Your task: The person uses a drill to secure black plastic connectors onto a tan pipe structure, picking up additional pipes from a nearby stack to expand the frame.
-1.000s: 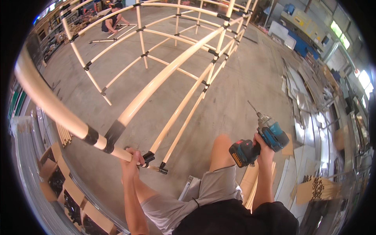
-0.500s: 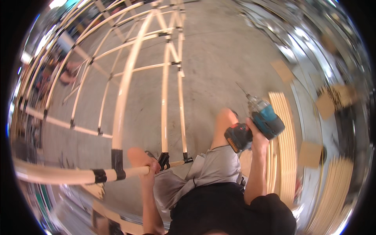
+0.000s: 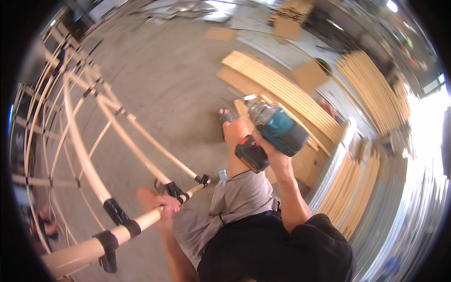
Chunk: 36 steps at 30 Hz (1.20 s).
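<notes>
My right hand point(image 3: 271, 149) is wrapped round the grip of a teal and black cordless drill point(image 3: 281, 129). Its battery hangs beside my wrist and its nose points up and to the left, ending in a blurred whitish tip. On the left, my left hand point(image 3: 167, 205) grips a cream-coloured pipe point(image 3: 148, 219) that runs across in front of my left thigh. Black pipe joints point(image 3: 115, 212) clamp this pipe to long uprights of a large frame point(image 3: 77, 124). Another black joint point(image 3: 175, 190) sits just beyond my left fingers.
Bundles of cream pipes point(image 3: 282, 89) lie on cardboard to the right, with more pipes point(image 3: 373, 91) stacked farther off. Metal lengths point(image 3: 376, 225) line the right side. A cardboard piece point(image 3: 310, 75) lies on the floor. Partly seen at the far left is another person point(image 3: 49, 225).
My view has swung to the right, so the frame appears farther left and tilted, and more stacked pipes show. The drill stays in my right hand; my left hand stays on the pipe.
</notes>
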Each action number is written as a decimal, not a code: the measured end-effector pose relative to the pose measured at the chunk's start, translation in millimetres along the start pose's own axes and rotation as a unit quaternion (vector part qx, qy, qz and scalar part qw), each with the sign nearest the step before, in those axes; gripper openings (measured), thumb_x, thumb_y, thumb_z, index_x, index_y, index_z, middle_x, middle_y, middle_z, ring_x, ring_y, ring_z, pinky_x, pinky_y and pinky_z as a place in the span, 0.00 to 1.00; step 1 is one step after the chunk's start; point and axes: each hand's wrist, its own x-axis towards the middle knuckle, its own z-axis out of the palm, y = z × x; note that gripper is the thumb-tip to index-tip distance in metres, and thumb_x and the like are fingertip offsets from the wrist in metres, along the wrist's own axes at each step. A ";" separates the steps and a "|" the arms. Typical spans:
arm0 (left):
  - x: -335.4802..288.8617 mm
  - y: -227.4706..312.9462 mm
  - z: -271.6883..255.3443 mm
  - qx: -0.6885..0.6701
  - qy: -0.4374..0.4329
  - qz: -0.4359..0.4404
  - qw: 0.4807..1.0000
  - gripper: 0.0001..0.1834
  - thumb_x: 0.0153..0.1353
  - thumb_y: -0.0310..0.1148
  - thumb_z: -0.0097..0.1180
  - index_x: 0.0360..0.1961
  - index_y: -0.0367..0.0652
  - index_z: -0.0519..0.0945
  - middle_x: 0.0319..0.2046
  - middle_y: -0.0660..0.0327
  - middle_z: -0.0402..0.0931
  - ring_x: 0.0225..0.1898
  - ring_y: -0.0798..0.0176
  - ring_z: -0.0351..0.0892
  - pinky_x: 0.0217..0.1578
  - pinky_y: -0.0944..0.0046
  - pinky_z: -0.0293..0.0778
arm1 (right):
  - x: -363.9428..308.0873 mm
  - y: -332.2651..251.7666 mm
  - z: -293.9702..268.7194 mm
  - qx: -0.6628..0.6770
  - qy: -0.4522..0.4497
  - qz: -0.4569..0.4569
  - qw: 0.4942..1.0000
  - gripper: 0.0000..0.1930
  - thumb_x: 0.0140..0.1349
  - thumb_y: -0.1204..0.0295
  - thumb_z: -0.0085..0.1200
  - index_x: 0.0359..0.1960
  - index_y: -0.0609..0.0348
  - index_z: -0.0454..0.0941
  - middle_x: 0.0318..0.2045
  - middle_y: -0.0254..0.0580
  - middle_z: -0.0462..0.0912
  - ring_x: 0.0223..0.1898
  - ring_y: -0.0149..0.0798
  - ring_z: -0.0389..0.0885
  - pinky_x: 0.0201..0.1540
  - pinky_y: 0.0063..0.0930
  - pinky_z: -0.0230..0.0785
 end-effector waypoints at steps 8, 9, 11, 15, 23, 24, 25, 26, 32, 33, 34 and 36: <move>21.9 47.0 4.9 -0.032 -0.058 0.079 0.995 0.15 0.72 0.35 0.44 0.26 0.45 0.61 0.13 0.67 0.58 0.13 0.73 0.57 0.14 0.72 0.56 | -93.1 11.3 -39.6 0.003 0.133 -0.011 0.991 0.14 0.55 0.71 0.69 0.41 0.56 0.81 0.36 0.31 0.82 0.37 0.29 0.79 0.42 0.25 0.73; 13.1 47.2 6.7 -0.033 -0.015 0.092 0.995 0.16 0.73 0.33 0.42 0.24 0.46 0.60 0.11 0.69 0.56 0.10 0.74 0.53 0.11 0.72 0.50 | -106.3 17.3 -35.6 0.007 0.151 -0.027 0.988 0.12 0.54 0.73 0.69 0.39 0.54 0.81 0.34 0.28 0.81 0.35 0.27 0.78 0.40 0.23 0.73; 26.2 53.8 22.9 -0.024 -0.046 0.093 0.994 0.19 0.73 0.35 0.42 0.21 0.47 0.60 0.10 0.68 0.57 0.10 0.74 0.53 0.10 0.72 0.48 | -133.3 13.2 -52.2 0.063 0.167 0.057 0.982 0.14 0.52 0.77 0.68 0.41 0.55 0.80 0.34 0.30 0.81 0.35 0.30 0.79 0.42 0.26 0.74; 34.1 56.1 31.0 -0.022 -0.001 0.056 0.998 0.16 0.71 0.33 0.47 0.23 0.44 0.64 0.12 0.69 0.58 0.11 0.75 0.54 0.11 0.71 0.53 | -182.3 34.0 -68.8 0.041 0.306 -0.052 0.950 0.11 0.53 0.82 0.64 0.38 0.61 0.78 0.27 0.33 0.79 0.26 0.31 0.77 0.31 0.25 0.69; 180.2 -2.1 83.3 0.043 0.048 0.025 0.998 0.25 0.63 0.39 0.62 0.11 0.44 0.69 0.10 0.73 0.66 0.12 0.76 0.62 0.15 0.67 0.58 | -283.9 27.2 -80.3 0.025 0.422 0.005 0.906 0.06 0.55 0.78 0.65 0.33 0.60 0.80 0.27 0.31 0.77 0.26 0.27 0.73 0.34 0.24 0.67; 198.8 -3.8 100.3 0.076 0.073 0.076 0.992 0.24 0.61 0.41 0.64 0.14 0.48 0.67 0.10 0.72 0.65 0.09 0.76 0.62 0.11 0.68 0.57 | -300.7 32.8 -82.4 0.024 0.437 0.014 0.899 0.05 0.56 0.77 0.65 0.32 0.60 0.80 0.26 0.31 0.76 0.26 0.27 0.72 0.34 0.24 0.67; 218.0 -8.9 114.5 0.145 0.079 0.106 0.981 0.23 0.61 0.45 0.62 0.14 0.44 0.73 0.11 0.67 0.71 0.12 0.69 0.70 0.16 0.61 0.65 | -318.6 38.4 -84.7 0.023 0.455 0.023 0.890 0.05 0.57 0.76 0.64 0.31 0.60 0.80 0.25 0.30 0.75 0.26 0.27 0.71 0.35 0.24 0.66; 238.4 -17.0 127.5 0.186 0.088 0.134 0.969 0.22 0.60 0.48 0.62 0.19 0.42 0.74 0.16 0.62 0.74 0.17 0.62 0.73 0.21 0.58 0.68 | -335.5 39.3 -86.4 0.010 0.472 0.040 0.881 0.05 0.57 0.74 0.64 0.29 0.59 0.79 0.24 0.30 0.74 0.26 0.27 0.70 0.35 0.24 0.66; 239.2 -27.2 136.0 0.428 0.014 0.189 0.884 0.42 0.53 0.54 0.67 0.55 0.28 0.67 0.43 0.41 0.77 0.48 0.44 0.79 0.48 0.51 0.74 | -409.9 39.5 -53.9 -0.097 0.441 0.006 0.892 0.06 0.62 0.77 0.58 0.27 0.63 0.78 0.23 0.29 0.68 0.26 0.26 0.64 0.33 0.23 0.61; 203.8 -9.0 116.5 0.322 -0.078 0.151 0.931 0.40 0.54 0.51 0.67 0.55 0.29 0.68 0.45 0.41 0.76 0.49 0.46 0.78 0.50 0.52 0.74 | -420.0 35.9 -34.4 -0.091 0.465 0.019 0.880 0.06 0.62 0.76 0.58 0.27 0.63 0.78 0.23 0.29 0.68 0.26 0.26 0.64 0.33 0.23 0.60; 164.0 3.4 73.5 0.271 -0.113 0.131 0.947 0.38 0.55 0.49 0.67 0.55 0.30 0.69 0.45 0.42 0.77 0.49 0.47 0.79 0.50 0.53 0.74 | -432.8 45.7 -36.1 -0.111 0.447 0.014 0.888 0.05 0.62 0.76 0.58 0.29 0.63 0.78 0.23 0.29 0.68 0.26 0.27 0.64 0.33 0.23 0.60; 74.0 16.2 -20.6 0.242 -0.150 0.080 0.955 0.33 0.56 0.45 0.65 0.54 0.32 0.70 0.45 0.45 0.78 0.50 0.50 0.79 0.51 0.54 0.74 | -452.6 44.1 -15.1 -0.083 0.461 0.066 0.881 0.04 0.61 0.76 0.58 0.33 0.64 0.78 0.23 0.29 0.69 0.26 0.27 0.64 0.34 0.23 0.61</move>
